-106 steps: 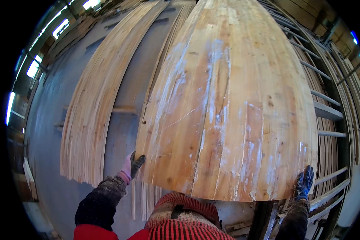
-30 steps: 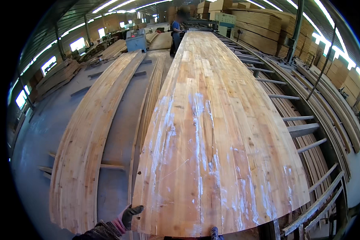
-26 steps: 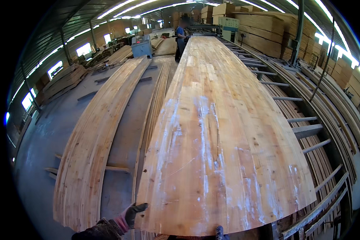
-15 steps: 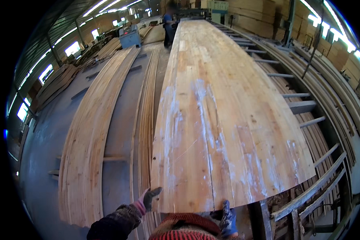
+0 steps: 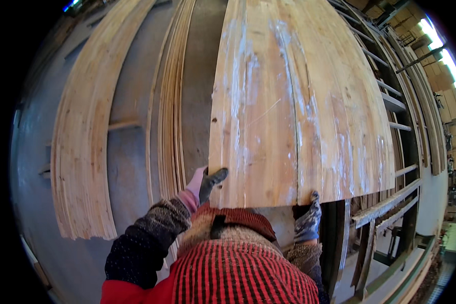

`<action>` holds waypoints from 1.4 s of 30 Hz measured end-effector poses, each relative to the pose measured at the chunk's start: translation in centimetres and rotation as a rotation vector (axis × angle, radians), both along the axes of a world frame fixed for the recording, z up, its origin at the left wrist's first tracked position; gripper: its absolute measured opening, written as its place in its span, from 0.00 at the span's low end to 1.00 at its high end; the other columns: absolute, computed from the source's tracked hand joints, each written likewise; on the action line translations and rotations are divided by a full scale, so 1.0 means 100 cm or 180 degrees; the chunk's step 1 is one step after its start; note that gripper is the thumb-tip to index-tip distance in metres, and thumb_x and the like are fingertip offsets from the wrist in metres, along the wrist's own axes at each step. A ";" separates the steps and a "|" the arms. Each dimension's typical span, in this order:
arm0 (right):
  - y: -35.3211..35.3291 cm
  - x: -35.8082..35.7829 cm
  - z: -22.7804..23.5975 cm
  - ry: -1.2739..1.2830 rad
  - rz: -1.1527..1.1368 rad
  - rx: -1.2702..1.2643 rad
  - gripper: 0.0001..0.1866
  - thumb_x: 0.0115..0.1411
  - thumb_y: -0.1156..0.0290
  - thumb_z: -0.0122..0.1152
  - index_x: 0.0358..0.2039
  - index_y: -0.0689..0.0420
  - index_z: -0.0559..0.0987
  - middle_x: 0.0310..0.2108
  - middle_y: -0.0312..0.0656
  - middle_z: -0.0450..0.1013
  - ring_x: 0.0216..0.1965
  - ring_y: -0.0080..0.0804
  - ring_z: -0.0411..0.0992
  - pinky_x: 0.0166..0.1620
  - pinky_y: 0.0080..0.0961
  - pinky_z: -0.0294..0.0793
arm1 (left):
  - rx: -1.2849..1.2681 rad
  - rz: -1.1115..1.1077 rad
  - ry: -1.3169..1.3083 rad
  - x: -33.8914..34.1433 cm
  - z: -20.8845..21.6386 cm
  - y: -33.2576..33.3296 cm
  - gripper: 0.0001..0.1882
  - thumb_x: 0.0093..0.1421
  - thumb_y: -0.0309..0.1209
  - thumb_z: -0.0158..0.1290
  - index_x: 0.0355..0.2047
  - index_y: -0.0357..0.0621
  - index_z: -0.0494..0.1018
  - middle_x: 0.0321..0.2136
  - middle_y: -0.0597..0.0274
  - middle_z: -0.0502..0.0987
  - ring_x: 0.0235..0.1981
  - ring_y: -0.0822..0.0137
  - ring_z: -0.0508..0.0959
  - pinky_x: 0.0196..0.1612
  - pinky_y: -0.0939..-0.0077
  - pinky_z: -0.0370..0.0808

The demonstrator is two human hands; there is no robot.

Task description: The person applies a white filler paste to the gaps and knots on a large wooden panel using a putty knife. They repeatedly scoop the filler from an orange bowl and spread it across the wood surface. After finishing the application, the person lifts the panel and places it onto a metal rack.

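A long, wide panel of glued wooden strips stretches away in front of me, with whitish smears and a dark lengthwise seam on its face. My left hand, in a grey and pink glove, is closed on the panel's left edge by the near corner, its thumb lying on top. On the near end, my right hand in a blue-grey glove grips the edge with the thumb up over it. The fingers of both hands are mostly hidden under the wood. My red and black striped clothing is close behind the panel's end.
To the left lies a long stack of boards across a wooden bearer. Narrow strips lie between that stack and the panel. On the right stands a frame with crossbars, and more long timbers are beyond it.
My view has tilted down, so the panel's far end, the machine and the person there have left the picture. Both hands remain on the panel's edges.
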State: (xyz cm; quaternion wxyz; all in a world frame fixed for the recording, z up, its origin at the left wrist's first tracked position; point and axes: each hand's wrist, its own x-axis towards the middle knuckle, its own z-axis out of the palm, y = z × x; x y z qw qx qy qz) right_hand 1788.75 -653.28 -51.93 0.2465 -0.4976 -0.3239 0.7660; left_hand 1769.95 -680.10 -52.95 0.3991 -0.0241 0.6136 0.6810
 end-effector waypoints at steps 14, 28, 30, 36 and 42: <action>0.001 -0.006 -0.003 0.0315 0.0099 -0.0202 0.22 0.61 0.57 0.58 0.53 0.50 0.74 0.49 0.39 0.75 0.47 0.38 0.74 0.44 0.39 0.77 | 0.0693 0.0618 -0.0980 -0.008 -0.035 0.000 0.18 0.60 0.32 0.60 0.48 0.35 0.73 0.38 0.63 0.79 0.35 0.73 0.75 0.40 0.77 0.73; 0.008 -0.002 -0.006 0.0396 0.0255 -0.0269 0.19 0.61 0.57 0.59 0.51 0.50 0.75 0.47 0.37 0.76 0.46 0.36 0.76 0.45 0.38 0.79 | 0.0362 0.0373 -0.0443 -0.005 -0.024 0.002 0.16 0.62 0.33 0.58 0.47 0.38 0.75 0.39 0.65 0.80 0.36 0.74 0.77 0.40 0.76 0.72; 0.007 -0.002 -0.005 0.0394 0.0256 -0.0216 0.19 0.61 0.57 0.59 0.50 0.50 0.75 0.47 0.37 0.76 0.46 0.36 0.76 0.45 0.37 0.79 | 0.0303 0.0312 -0.0240 -0.003 -0.025 0.002 0.16 0.62 0.33 0.57 0.47 0.38 0.75 0.39 0.65 0.80 0.36 0.74 0.76 0.40 0.76 0.72; 0.000 -0.006 -0.003 0.0386 0.0174 -0.0091 0.20 0.61 0.58 0.59 0.52 0.50 0.75 0.47 0.38 0.76 0.46 0.37 0.76 0.46 0.38 0.79 | 0.0324 0.0346 -0.0378 -0.005 -0.026 0.002 0.15 0.64 0.34 0.54 0.47 0.38 0.75 0.40 0.65 0.80 0.37 0.74 0.77 0.41 0.76 0.73; 0.004 -0.001 -0.007 0.0396 0.0174 -0.0275 0.21 0.60 0.58 0.60 0.52 0.50 0.74 0.48 0.39 0.76 0.46 0.38 0.75 0.47 0.38 0.78 | 0.0736 0.0538 -0.0944 -0.006 -0.036 0.001 0.17 0.65 0.34 0.51 0.49 0.36 0.73 0.40 0.63 0.79 0.36 0.73 0.77 0.41 0.76 0.73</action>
